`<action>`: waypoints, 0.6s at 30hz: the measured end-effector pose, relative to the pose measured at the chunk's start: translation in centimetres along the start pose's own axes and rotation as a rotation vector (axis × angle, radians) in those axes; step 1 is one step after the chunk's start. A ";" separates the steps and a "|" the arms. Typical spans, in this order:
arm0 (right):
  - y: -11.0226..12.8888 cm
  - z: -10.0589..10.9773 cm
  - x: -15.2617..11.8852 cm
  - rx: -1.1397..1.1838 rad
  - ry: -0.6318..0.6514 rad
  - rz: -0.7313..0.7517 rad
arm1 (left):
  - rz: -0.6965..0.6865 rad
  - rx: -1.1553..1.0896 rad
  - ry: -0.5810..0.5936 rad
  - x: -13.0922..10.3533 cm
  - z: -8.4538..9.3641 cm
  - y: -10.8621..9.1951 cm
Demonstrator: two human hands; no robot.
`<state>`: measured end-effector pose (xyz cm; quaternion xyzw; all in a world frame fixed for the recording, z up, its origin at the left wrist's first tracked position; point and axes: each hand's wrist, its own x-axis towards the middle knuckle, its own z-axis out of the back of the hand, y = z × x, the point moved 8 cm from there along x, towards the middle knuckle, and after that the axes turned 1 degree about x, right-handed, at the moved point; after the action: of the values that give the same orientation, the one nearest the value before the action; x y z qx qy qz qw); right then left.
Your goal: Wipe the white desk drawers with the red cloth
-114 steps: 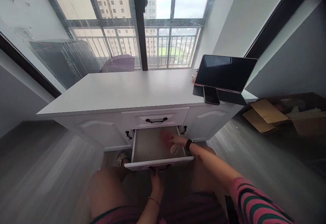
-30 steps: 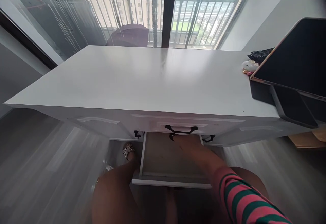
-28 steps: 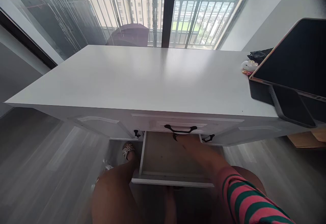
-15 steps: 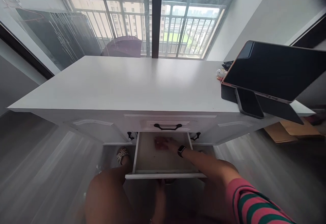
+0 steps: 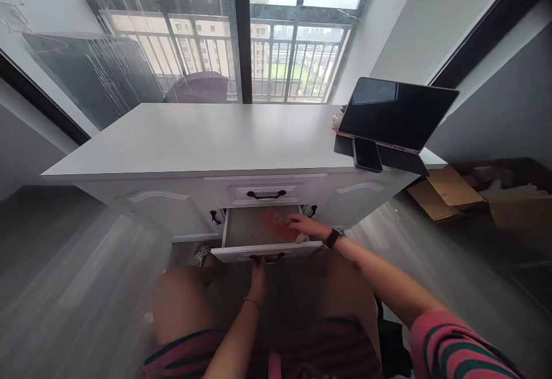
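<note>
A white drawer [image 5: 241, 235] stands pulled out below the top drawer of a white cabinet. Its dark handle [image 5: 276, 258] is on the front, where my left hand [image 5: 259, 278] grips it from below with curled fingers. My right hand [image 5: 305, 225], with a dark watch on the wrist, reaches over the right side of the drawer. Its fingers are on a red cloth [image 5: 276, 224], smeared by motion, inside the drawer. Part of the cloth lies under the fingers. A small pale patch shows by the drawer's front right corner, too blurred to name.
On the white cabinet top [image 5: 215, 143], a tablet [image 5: 401, 114] leans on its dark stand at the right, with a phone [image 5: 366, 154] before it. The closed upper drawer has a dark handle [image 5: 266, 195]. An opened cardboard box [image 5: 457, 186] sits on the floor at right.
The view has shifted and the drawer shows less depth, its front handle now visible. My left hand has come into clearer view at the handle. My right hand and the cloth are nearer the drawer's front.
</note>
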<state>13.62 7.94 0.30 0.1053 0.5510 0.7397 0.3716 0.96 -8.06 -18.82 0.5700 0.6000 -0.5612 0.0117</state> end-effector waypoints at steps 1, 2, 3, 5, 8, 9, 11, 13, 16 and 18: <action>0.8 1.1 -1.4 -0.050 -0.062 0.069 | 0.003 -0.008 0.013 0.4 -0.5 -0.3; 1.4 1.9 -2.8 -0.124 -0.125 0.140 | 0.004 -0.014 0.027 0.8 -1.0 -0.7; 1.8 2.4 -4.2 -0.225 -0.184 0.202 | 0.005 -0.019 0.039 1.3 -1.5 -1.1; 1.4 2.5 -6.5 -0.480 -0.250 0.261 | 0.013 -0.020 0.043 2.2 -2.4 -1.7; -1.4 1.4 -7.9 -0.811 -0.268 0.222 | 0.021 -0.014 0.027 3.4 -2.9 -2.1; -2.4 1.0 -7.9 -0.875 -0.276 0.203 | 0.024 -0.013 0.025 3.7 -3.0 -2.1; -3.7 0.4 -7.7 -0.948 -0.306 0.195 | 0.030 -0.013 0.023 4.0 -2.9 -2.1; -4.0 -0.5 -7.3 -1.012 -0.322 0.247 | 0.035 -0.016 0.028 4.0 -2.8 -2.0; -3.9 -1.9 -6.7 -1.110 -0.306 0.320 | 0.039 -0.023 0.046 3.9 -2.8 -2.0; -4.0 -2.6 -6.3 -1.168 -0.293 0.319 | 0.038 -0.032 0.069 3.9 -2.8 -2.0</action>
<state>18.34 2.32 -2.65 0.0660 -0.0240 0.9432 0.3246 0.02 -2.97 -18.99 0.6000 0.5978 -0.5315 0.0108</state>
